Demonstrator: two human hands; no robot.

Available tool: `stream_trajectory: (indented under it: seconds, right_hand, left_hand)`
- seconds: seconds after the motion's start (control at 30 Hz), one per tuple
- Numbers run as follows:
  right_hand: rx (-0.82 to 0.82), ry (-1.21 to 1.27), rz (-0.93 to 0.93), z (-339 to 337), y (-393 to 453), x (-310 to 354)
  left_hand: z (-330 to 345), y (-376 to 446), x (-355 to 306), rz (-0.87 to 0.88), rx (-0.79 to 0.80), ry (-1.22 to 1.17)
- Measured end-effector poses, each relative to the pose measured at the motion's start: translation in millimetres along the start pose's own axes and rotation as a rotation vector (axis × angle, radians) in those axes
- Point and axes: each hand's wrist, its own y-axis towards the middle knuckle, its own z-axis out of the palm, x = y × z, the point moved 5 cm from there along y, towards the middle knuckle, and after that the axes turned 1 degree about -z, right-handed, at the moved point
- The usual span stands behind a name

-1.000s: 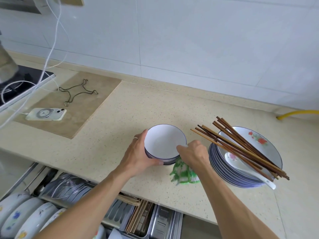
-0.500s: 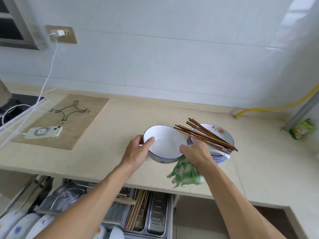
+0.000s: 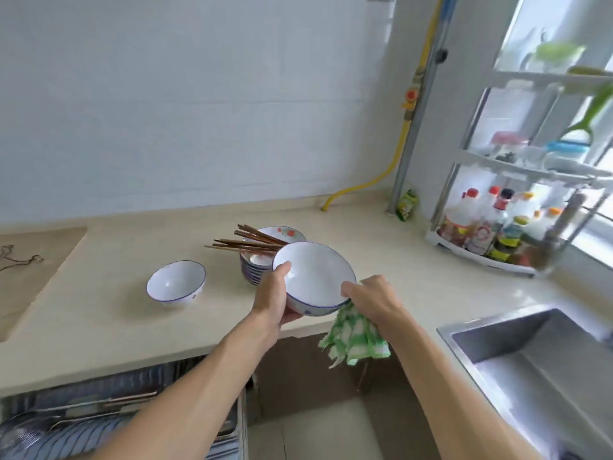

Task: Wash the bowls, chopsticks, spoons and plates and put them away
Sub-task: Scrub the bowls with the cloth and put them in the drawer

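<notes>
Near right, steel sink [image 3: 537,370] showing nothing inside; far centre, plate stack [image 3: 257,267] bearing chopsticks [image 3: 245,242]; mid-air beside it, bowl [image 3: 315,277] gripped by left hand [image 3: 273,300], likely sink-bound; right hand [image 3: 371,298] pinching green cloth [image 3: 353,336], fingers touching bowl's rim; left, spare bowl [image 3: 175,282], empty.

We see a bright scene lit by daylight from the window [image 3: 597,227] at right, which washes out the rack [image 3: 517,167] and its bottles. Shadows on the tabletop [image 3: 109,313] are soft and faint. Motion blur smears the right edge and the drawer [image 3: 99,423]. Wide-angle distortion bends the wall lines.
</notes>
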Motion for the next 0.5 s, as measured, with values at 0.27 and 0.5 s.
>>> stream_trajectory:
  seconds: [0.27,0.5]
  right_hand:
    - [-0.104,0.152,0.089,-152,9,-131]
    - [-0.207,0.470,0.161,-262,-6,-234]
  left_hand:
    - [179,-19,68,0.001,0.015,0.073]
    - [298,-26,109,0.191,-0.008,0.476]
